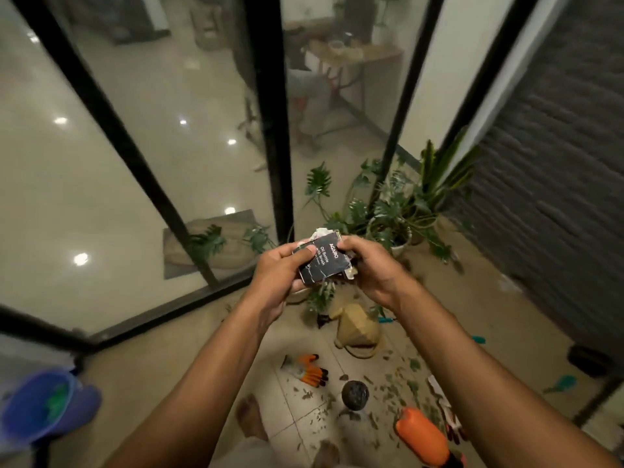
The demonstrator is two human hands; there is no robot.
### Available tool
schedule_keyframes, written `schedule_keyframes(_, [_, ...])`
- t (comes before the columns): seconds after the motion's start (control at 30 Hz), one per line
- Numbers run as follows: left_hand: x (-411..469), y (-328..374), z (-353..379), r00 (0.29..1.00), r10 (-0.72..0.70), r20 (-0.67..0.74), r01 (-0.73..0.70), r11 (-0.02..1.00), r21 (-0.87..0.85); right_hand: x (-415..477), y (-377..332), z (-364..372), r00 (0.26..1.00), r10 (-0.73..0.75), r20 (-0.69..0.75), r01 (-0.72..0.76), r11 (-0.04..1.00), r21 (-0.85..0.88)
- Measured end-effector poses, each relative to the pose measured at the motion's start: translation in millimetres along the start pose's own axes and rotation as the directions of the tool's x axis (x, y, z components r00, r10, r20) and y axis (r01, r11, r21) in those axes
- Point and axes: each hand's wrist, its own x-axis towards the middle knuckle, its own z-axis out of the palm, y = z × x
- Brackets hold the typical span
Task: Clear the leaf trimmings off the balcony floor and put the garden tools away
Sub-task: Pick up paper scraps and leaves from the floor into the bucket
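Observation:
A small black cardboard box [325, 263] with white lettering is held up in front of me, crumpled paper and bits of green showing at its edges. My left hand [282, 275] grips its left side with the thumb on top. My right hand [366, 265] grips its right side. Leaf trimmings [388, 390] lie scattered over the tiled balcony floor [290, 410] below. Orange and black garden gloves [309, 369] lie on the tiles. An orange tool or bottle [422, 437] lies at the lower right, and teal-handled tools [560, 383] lie near the right wall.
A blue bucket [37, 407] stands at the lower left by the glass door frame [270, 113]. Potted plants [388, 211] fill the far corner. A tan bag [358, 324] and a round dark lid [354, 393] sit on the floor. A dark brick wall [557, 163] runs along the right.

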Motion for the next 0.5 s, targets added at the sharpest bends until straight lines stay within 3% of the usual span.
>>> schedule_keyframes(0.2, [-56.7,12.7,-100.2,0.961,0.114,-0.254,-0.143,0.985,-0.099,4.0,21.8,110.4,0.974,0.017,0.227,0.006,0.995,-0.101])
schedule_keyframes(0.5, [-164.3,16.2,-289.2,0.808,0.153,-0.569,-0.299,0.938,-0.172,-10.4,93.7,315.0,0.887,0.094,0.451,0.075,0.936,-0.343])
